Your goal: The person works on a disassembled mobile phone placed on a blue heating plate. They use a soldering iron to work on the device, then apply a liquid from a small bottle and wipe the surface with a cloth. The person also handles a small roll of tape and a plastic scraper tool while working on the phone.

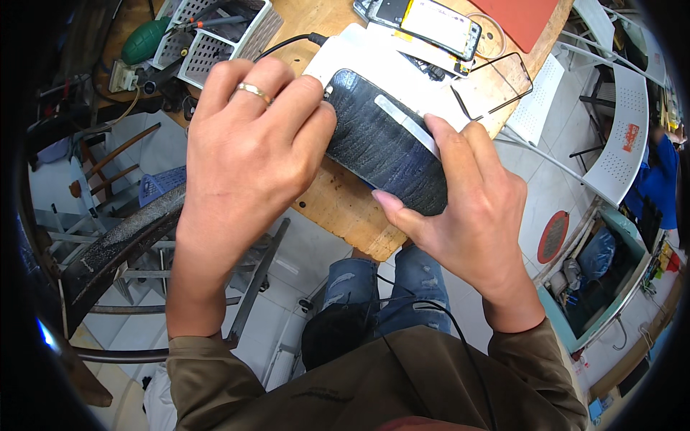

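Observation:
A dark phone-shaped slab (pixel 384 144) with a streaked surface and a pale strip along its upper side is tilted between my hands. At its left end, my left hand (pixel 262 136) has its fingers curled and closed against the corner; the thumb and fingertips are mostly hidden. My right hand (pixel 471 194) grips the right end, fingers on the far edge and thumb on the near edge. Behind and partly under the slab lies a flat white block (pixel 359 54), with a black cable at its left corner.
The wooden table (pixel 352 223) carries an opened phone (pixel 438 25), a thin black frame (pixel 514 90) and an orange-red mat (pixel 521 18). A white tool basket (pixel 215 61) and green object (pixel 146 41) stand back left. Dark curved rails (pixel 129 244) are at left.

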`<action>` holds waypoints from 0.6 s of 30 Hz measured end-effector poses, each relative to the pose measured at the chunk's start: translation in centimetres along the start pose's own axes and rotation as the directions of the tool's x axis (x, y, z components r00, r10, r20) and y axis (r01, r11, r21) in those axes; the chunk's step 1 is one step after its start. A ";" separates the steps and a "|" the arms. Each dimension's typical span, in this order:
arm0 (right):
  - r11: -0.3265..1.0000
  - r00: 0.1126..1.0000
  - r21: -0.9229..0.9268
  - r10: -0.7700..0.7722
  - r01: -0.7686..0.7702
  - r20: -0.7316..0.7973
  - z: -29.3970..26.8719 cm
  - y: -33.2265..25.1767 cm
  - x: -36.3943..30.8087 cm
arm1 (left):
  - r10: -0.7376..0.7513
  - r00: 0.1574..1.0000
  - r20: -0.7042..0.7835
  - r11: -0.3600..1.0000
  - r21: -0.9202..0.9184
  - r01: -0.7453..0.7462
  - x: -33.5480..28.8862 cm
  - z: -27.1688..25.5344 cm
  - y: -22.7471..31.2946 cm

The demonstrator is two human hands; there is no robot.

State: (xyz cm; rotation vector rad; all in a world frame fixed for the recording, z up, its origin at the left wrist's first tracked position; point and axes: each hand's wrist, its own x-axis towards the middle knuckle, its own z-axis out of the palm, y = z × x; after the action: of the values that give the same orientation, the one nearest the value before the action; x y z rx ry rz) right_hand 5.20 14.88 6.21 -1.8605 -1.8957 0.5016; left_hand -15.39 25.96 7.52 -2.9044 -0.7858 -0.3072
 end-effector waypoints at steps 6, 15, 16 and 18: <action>1.000 1.000 0.019 0.001 -0.001 0.004 0.1 0.0 0.0 | 0.121 0.990 0.066 0.993 -0.005 -0.121 0.7 0.1 -0.9; 0.998 0.998 -0.014 -0.066 0.066 0.012 -0.1 0.5 0.3 | -0.118 0.993 0.030 0.964 -0.237 0.122 0.1 -1.1 -3.3; 0.998 0.998 -0.013 -0.064 0.064 0.016 -0.2 0.5 0.3 | -0.176 0.984 0.015 0.947 -0.269 0.174 -0.2 -1.2 -3.5; 0.998 0.998 -0.015 -0.058 0.059 0.023 -0.3 0.4 0.2 | -0.242 0.970 -0.019 0.938 -0.259 0.229 -0.8 -0.8 -3.3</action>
State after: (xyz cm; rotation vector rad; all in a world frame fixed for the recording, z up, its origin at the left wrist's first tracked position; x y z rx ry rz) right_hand 5.69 15.07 6.23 -1.8106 -1.9684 0.4920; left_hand -17.90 28.28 8.32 -3.0202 -1.1707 -0.5420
